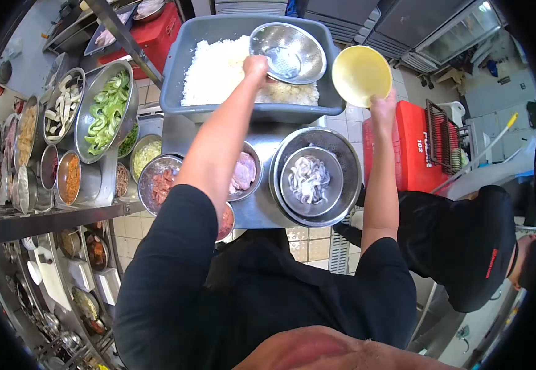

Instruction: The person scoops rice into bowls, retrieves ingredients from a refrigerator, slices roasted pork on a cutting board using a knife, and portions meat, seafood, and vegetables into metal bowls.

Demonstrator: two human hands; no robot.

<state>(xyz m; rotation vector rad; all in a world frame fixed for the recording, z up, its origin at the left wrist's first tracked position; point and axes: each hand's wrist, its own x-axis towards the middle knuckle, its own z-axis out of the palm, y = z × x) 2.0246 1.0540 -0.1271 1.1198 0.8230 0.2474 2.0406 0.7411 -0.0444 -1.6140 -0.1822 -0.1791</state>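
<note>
My left hand (256, 68) grips the near left rim of a perforated metal colander (287, 53), which is tilted over a large grey tub (249, 111) of white rice (215, 71). My right hand (383, 108) holds the near rim of a yellow bowl (360, 75) just off the tub's right side. The inside of the yellow bowl looks pale, and I cannot make out any contents. Nearer to me, a metal bowl of sliced greyish-white pieces (309, 179) sits inside a larger colander (351, 185) on the steel table (265, 132).
Bowls of raw meat (243, 171) stand left of the nested bowls. Further left are a bowl of green vegetables (107, 111) and several other bowls. A red box (411, 148) is at the right. A co-worker in black (465, 240) bends close by my right arm.
</note>
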